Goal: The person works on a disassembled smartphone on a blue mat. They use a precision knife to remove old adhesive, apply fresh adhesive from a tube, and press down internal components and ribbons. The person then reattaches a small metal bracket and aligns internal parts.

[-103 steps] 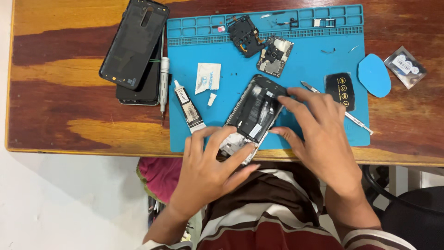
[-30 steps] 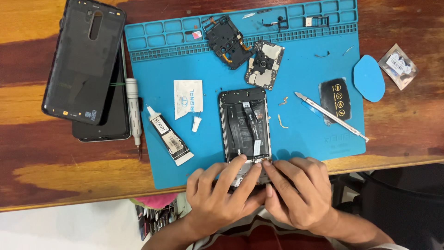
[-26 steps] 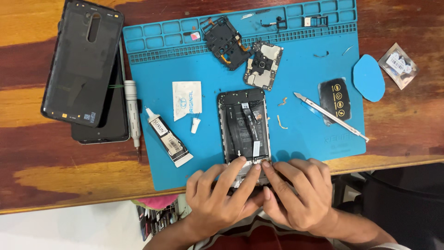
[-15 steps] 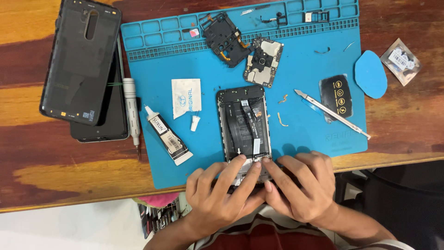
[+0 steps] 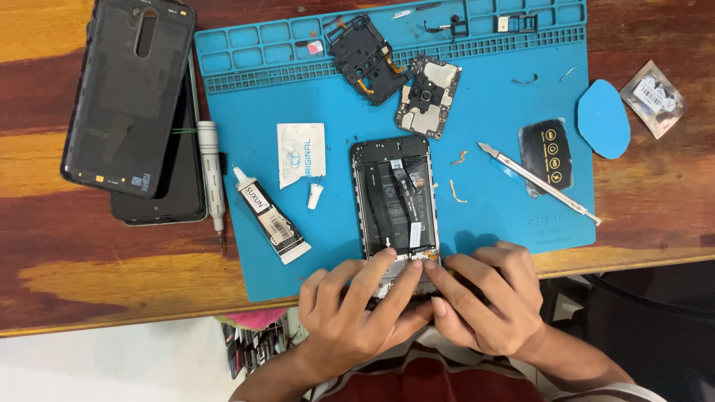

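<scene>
Both hands are pressed on the near end of the opened black smartphone with its back cover removed (image 5: 395, 205), which lies upright in the middle of the blue silicone repair mat (image 5: 491, 141) at the near edge of the wooden table (image 5: 89, 283). The left hand (image 5: 350, 316) is half open, its fingers stretched flat over the bottom edge of the phone. The right hand (image 5: 488, 301) is also half open and its fingertips meet those of the left hand on the same bottom edge; neither hand is closed around anything.

Compared with half a second ago, the hands and the phone keep nearly the same place, and the fingers still press at the same point. Compared with the earliest picture, the phone is now straight instead of tilted, and the right hand has come from the far right of the phone down to its near end.

To the left of the phone lie the small white tube of glue with black label (image 5: 269, 214) and the white paper sachet (image 5: 301, 152). On the right lies the thin metal prying tool (image 5: 538, 182). Far left on the wood lies the black plastic back cover (image 5: 126, 97).
</scene>
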Action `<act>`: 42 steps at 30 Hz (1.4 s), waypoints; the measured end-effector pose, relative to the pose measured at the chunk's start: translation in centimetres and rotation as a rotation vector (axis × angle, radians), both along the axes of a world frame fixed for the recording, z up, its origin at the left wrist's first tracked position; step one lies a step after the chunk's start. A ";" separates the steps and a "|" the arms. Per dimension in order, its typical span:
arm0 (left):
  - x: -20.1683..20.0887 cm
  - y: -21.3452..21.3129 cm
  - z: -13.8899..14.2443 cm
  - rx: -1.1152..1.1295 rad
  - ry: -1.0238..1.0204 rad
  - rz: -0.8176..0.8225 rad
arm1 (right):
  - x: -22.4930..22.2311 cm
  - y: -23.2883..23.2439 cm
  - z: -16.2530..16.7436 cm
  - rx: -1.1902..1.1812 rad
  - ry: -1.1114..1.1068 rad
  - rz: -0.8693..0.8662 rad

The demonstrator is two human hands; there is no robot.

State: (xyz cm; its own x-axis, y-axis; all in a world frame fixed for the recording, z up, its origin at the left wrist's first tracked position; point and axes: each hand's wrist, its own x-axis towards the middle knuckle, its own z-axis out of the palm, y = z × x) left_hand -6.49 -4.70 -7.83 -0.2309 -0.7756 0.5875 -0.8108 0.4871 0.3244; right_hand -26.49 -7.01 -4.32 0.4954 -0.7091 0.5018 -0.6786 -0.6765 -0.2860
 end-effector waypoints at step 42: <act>-0.9 -0.5 1.3 0.141 -0.040 -0.027 | -1.8 -0.2 -0.4 0.041 -0.017 0.015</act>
State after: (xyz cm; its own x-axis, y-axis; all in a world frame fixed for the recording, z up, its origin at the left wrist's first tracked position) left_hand -7.38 -5.18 -6.49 -0.2741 -0.8428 0.4633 -0.8117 0.4611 0.3586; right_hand -28.30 -7.16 -4.73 0.4978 -0.7220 0.4805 -0.6636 -0.6738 -0.3250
